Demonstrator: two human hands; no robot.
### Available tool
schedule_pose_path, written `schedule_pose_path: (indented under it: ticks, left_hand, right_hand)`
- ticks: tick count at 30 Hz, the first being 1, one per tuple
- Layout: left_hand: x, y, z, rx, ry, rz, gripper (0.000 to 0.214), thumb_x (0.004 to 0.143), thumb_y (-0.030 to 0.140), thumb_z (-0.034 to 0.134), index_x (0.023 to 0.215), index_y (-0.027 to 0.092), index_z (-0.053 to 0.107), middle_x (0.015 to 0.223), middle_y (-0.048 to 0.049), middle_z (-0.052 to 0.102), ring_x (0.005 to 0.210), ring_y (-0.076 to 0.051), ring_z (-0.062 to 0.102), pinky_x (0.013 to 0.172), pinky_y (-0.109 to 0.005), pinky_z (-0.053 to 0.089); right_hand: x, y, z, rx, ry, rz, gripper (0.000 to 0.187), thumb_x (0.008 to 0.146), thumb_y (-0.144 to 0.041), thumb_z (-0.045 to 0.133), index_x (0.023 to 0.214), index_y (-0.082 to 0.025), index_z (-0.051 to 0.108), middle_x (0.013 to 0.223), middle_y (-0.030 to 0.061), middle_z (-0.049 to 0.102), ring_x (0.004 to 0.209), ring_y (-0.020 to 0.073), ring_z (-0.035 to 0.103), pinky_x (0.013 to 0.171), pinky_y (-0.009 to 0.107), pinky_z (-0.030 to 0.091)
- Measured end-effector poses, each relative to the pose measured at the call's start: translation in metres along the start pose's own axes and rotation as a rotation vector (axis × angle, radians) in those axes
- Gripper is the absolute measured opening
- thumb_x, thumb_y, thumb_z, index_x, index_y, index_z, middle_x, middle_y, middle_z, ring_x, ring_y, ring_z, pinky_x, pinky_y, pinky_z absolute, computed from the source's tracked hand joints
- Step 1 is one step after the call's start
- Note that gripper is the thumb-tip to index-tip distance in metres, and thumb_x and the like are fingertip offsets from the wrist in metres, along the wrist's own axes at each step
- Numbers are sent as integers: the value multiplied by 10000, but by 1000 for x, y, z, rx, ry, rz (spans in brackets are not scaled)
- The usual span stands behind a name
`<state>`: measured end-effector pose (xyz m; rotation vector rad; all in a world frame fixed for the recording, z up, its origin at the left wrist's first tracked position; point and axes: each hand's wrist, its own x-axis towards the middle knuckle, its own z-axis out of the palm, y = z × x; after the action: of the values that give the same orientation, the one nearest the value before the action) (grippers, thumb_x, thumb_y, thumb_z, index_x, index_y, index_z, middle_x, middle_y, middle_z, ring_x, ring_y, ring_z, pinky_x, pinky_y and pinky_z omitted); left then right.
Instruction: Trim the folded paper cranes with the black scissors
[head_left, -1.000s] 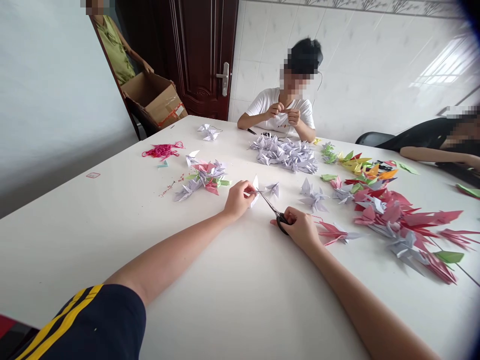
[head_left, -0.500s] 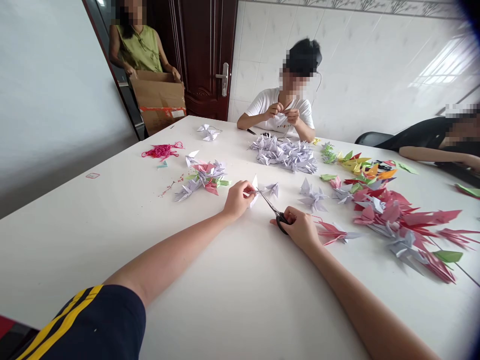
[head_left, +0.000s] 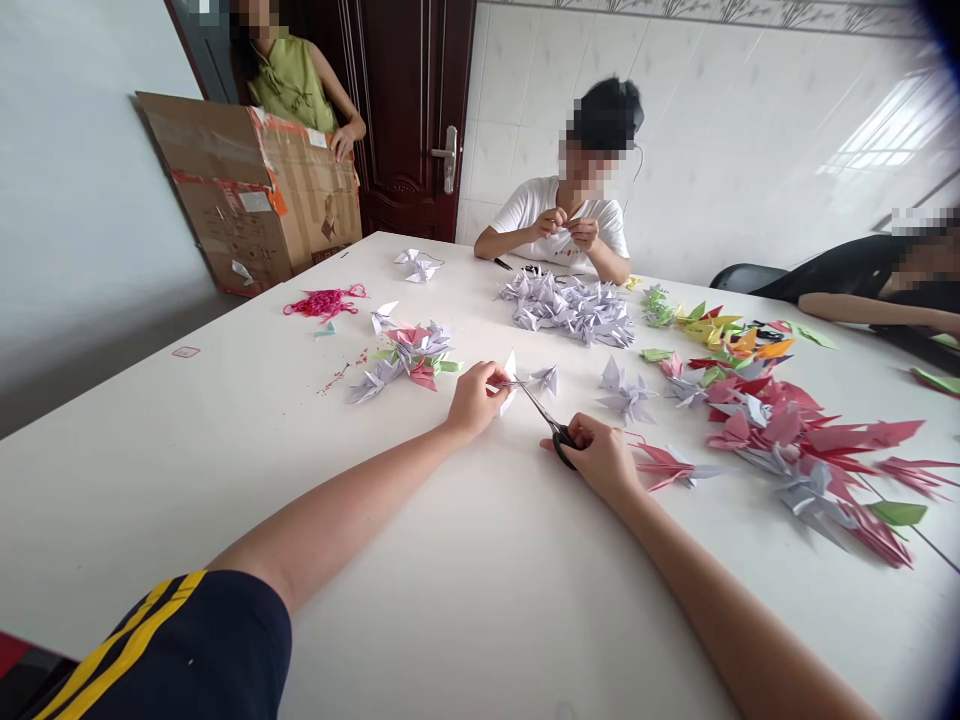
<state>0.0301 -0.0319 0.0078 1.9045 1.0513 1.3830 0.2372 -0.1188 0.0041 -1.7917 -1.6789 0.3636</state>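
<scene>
Left hand (head_left: 477, 398) is pinching a white folded-paper piece (head_left: 510, 382) at mid-frame, fingers closed on it. Right hand (head_left: 600, 458) is gripping black-handled scissors (head_left: 559, 432) just beside it, blades angled toward the paper (tips partly hidden) — lavender origami cranes (head_left: 566, 310) are lying upper centre on the white table (head_left: 150, 480).

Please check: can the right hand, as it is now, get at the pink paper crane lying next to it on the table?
Probably yes. The pink paper crane lies just beside the right hand, and nothing stands between them. But that hand holds black-handled scissors, so a proper grip would likely need them put down first.
</scene>
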Motion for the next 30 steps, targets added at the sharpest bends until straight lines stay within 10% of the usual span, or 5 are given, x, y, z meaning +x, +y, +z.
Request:
schedule_pose_path:
  ticks: [30]
  left_hand:
    - [3, -7, -2, 26, 161, 0, 175, 805, 19, 596, 836, 185, 643, 908, -37, 664, 843, -140, 668, 679, -237, 560]
  right_hand:
    - [-1, -1, -1, 27, -8, 14, 516, 635, -582, 792, 642, -232, 414, 539, -50, 471, 529, 123, 361, 507, 259, 234]
